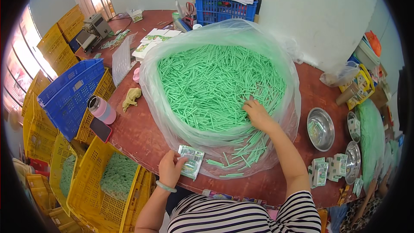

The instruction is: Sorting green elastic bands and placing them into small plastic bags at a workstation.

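Note:
My left hand (170, 166), with a pale bangle at the wrist, pinches a green-and-white printed packet (190, 163) by its left side, near the table's front edge. My right hand (257, 115) reaches into a large, clear plastic bag (152, 100) that stands wide open. The bag is full of thin, pale green sticks (207, 84). The right fingertips are down among the sticks at the right of the heap, and whether they grip any is hidden. Several loose sticks (249, 153) lie on the bag's folded front.
Metal bowls (329, 129) and stacked packets (320, 171) stand at right on the red table (136, 136). At left are a pink bottle (105, 111), a phone (100, 130), a yellow cloth (131, 98) and yellow crates (85, 168). Another person's arm (367, 197) shows far right.

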A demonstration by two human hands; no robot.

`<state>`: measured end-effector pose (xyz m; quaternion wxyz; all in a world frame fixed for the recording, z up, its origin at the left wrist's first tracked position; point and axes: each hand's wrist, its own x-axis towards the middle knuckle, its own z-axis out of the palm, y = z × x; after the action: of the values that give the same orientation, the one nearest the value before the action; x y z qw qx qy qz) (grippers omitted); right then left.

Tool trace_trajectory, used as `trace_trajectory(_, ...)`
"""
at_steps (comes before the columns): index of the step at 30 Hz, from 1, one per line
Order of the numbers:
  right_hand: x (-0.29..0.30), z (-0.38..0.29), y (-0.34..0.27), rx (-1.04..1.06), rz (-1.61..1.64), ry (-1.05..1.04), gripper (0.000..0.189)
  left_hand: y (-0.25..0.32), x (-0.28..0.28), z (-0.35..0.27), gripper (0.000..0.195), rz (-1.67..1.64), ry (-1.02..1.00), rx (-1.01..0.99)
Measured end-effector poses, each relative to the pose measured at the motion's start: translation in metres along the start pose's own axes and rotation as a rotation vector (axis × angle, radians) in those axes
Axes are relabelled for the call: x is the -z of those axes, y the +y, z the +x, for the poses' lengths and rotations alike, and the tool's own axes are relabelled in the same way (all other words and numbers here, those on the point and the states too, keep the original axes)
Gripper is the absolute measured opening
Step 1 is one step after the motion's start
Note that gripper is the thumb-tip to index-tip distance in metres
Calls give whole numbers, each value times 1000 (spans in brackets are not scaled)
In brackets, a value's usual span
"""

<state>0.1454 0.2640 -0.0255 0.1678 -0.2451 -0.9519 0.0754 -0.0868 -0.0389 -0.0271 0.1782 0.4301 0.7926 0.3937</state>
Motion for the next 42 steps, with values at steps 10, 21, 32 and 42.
trace_trajectory(10,5,-2,-3,-55,1,-116,33,0,1,4,26,0,0,28)
trace_trajectory(21,2,4,-9,-69,-41,-152,31,0,0,1,9,55,245,-309)
trace_trajectory(32,-10,7,15,-196,251,40,21,17,18,2,16,-1075,-28,233)
trace_trajectory(42,22,28,-10,-682,1810,216,20,48,-12,25,6,-1455,-406,352)
